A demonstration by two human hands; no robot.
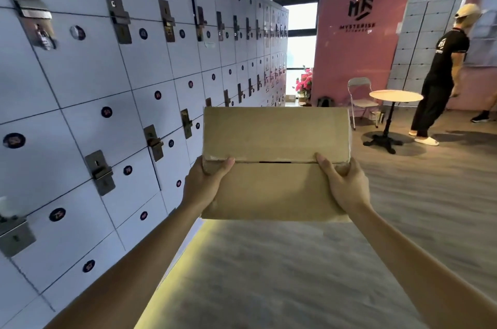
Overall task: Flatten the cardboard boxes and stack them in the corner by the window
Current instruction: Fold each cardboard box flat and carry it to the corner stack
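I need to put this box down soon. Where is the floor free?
Bare floor runs ahead between the lockers and the round table. It is crowded on the right, around the table, the folding chair and a standing person.

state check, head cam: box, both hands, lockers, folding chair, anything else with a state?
cardboard box: not yet flattened, top flaps closed, held off the floor
left hand: grip on box's left edge
right hand: grip on box's right edge
lockers: doors closed
folding chair: unfolded, unoccupied
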